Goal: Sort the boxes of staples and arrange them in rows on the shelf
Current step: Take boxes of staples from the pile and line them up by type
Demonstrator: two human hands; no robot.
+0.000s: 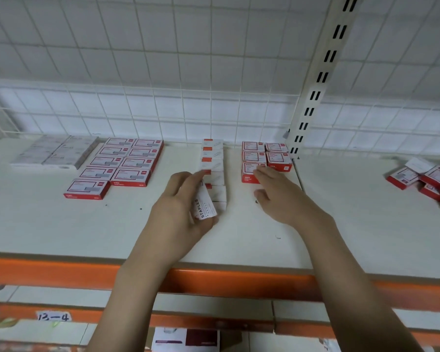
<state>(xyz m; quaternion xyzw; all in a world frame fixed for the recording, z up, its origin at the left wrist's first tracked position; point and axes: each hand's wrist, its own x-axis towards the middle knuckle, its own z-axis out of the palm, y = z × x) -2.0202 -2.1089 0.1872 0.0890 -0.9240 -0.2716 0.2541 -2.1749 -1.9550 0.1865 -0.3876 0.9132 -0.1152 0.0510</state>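
My left hand [181, 201] grips a white staples box [205, 203] on edge at the near end of a column of white boxes [213, 161] running back on the shelf [341, 224]. My right hand [277, 194] reaches forward, fingers extended, fingertips touching the nearest box of a two-wide block of red-and-white boxes [264, 157]. Left of centre lie two rows of larger red-and-white boxes [120, 163]. Grey boxes [56, 152] lie in the far left corner.
A loose heap of red-and-white boxes [427, 181] lies at the right edge of the shelf. A slotted white upright [315, 87] stands behind the red block. The shelf has an orange front lip [214, 280]; a lower shelf label reads 13-4.
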